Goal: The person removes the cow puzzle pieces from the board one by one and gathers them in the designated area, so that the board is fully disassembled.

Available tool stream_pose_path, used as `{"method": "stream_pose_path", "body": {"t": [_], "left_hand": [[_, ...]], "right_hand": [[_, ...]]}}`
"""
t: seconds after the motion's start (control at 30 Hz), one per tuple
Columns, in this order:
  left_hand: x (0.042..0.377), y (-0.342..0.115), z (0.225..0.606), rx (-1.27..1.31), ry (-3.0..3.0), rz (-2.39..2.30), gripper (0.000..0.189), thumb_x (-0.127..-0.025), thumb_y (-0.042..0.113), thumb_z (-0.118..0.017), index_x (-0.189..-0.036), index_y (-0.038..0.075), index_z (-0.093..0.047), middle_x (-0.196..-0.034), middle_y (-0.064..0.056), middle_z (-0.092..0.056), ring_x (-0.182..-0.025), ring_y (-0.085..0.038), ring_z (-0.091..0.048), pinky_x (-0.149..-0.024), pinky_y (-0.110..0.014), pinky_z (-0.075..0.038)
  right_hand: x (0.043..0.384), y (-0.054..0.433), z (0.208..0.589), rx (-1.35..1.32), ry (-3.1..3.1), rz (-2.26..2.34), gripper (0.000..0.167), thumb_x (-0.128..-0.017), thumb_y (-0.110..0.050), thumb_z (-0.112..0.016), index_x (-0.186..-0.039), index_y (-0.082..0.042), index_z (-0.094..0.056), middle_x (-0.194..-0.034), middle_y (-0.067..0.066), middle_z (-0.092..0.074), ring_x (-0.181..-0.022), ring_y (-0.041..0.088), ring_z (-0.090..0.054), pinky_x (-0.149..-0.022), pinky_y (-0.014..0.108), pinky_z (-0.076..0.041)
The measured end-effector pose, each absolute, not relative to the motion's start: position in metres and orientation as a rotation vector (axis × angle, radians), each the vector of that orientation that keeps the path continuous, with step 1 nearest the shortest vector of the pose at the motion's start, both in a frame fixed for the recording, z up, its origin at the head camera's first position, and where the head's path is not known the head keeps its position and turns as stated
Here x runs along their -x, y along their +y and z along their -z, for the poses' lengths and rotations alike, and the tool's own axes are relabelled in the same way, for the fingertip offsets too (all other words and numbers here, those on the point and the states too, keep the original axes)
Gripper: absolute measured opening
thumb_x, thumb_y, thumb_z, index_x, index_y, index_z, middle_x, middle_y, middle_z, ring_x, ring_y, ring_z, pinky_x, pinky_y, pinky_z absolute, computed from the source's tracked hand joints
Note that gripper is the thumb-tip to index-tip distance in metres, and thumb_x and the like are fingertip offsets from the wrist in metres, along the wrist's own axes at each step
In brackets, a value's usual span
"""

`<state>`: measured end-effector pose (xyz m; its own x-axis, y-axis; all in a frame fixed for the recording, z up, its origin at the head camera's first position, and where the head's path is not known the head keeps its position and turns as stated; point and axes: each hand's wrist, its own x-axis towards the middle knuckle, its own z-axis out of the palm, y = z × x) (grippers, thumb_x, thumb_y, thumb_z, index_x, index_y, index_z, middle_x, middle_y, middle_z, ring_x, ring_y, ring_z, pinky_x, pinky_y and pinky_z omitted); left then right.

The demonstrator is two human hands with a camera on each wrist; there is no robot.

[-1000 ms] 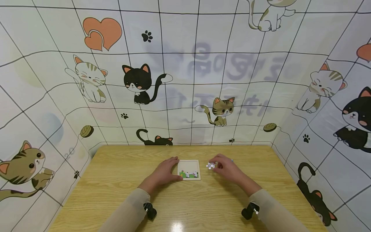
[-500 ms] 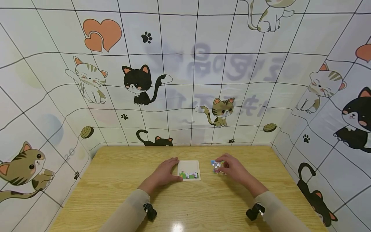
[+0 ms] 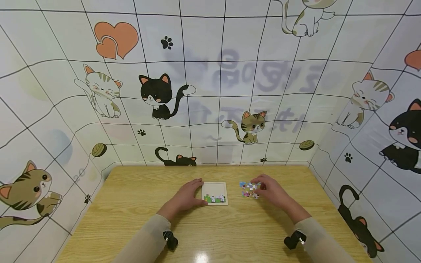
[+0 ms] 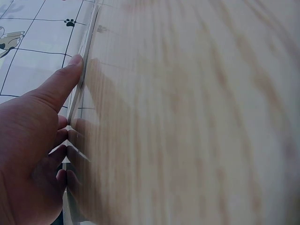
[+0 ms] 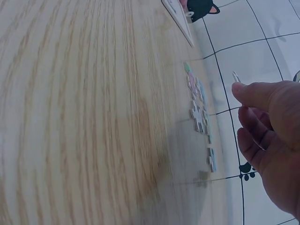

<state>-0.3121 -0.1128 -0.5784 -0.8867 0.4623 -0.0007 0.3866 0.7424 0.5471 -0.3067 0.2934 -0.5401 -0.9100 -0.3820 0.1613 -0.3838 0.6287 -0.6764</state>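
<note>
Two bare hands at a jigsaw, with the square wooden tray [image 3: 213, 187] as landmark; left and right are the person's own. The tray lies flat on the wood-grained table [image 3: 210, 228], a colourful picture strip [image 3: 215, 199] along its near edge and bare base beyond. At the tray's left side, the left hand [image 3: 185, 196] rests with thumb and fingers spread apart, thumb at the near corner, fingertips by the far one. To the tray's right, the right hand [image 3: 269, 190] pinches a thin puzzle piece [image 5: 236, 76] at the thumb tip, raised above the table; I cannot make out its printed face. Loose pieces [image 5: 197, 116] lie near that hand, right of the tray and apart from it. Behind the tray, past the table, stands a white backdrop [image 3: 204, 73] printed with cartoon cats.
</note>
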Motion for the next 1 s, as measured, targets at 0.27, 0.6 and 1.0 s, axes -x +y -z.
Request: {"method": "stream_pose_path", "body": {"t": [0.27,0.6,1.0], "left_hand": [[0.312,-0.113,0.580,-0.705,2.810,-0.838,0.094,-0.094,0.051,-0.088,-0.165,0.004,-0.049,-0.175,-0.013,-0.041,-0.164,-0.040,-0.033,-0.131,-0.063,-0.028],[0.312,-0.112,0.581,-0.687,2.811,-0.840,0.096,-0.094,0.053,-0.088,-0.165,0.003,-0.049,-0.176,-0.012,-0.041,-0.164,-0.038,-0.032,-0.132,-0.062,-0.027],[0.312,-0.113,0.578,-0.692,2.807,-0.848,0.095,-0.094,0.053,-0.088,-0.166,0.005,-0.049,-0.175,-0.012,-0.041,-0.164,-0.039,-0.033,-0.131,-0.062,-0.028]], "right_hand": [[0.306,0.303,0.540,-0.636,-2.867,-1.167,0.030,-0.103,-0.003,-0.078,-0.132,0.000,-0.075,-0.119,0.010,-0.067,-0.090,0.017,-0.057,-0.068,0.030,-0.050],[0.308,0.317,0.543,-0.621,-2.896,-1.163,0.030,-0.100,0.000,-0.080,-0.130,0.002,-0.075,-0.117,0.011,-0.067,-0.086,0.018,-0.057,-0.068,0.028,-0.050],[0.309,0.331,0.550,-0.633,-2.949,-1.084,0.028,-0.101,-0.003,-0.080,-0.129,0.000,-0.076,-0.116,0.007,-0.066,-0.087,0.016,-0.055,-0.069,0.030,-0.049]]}}
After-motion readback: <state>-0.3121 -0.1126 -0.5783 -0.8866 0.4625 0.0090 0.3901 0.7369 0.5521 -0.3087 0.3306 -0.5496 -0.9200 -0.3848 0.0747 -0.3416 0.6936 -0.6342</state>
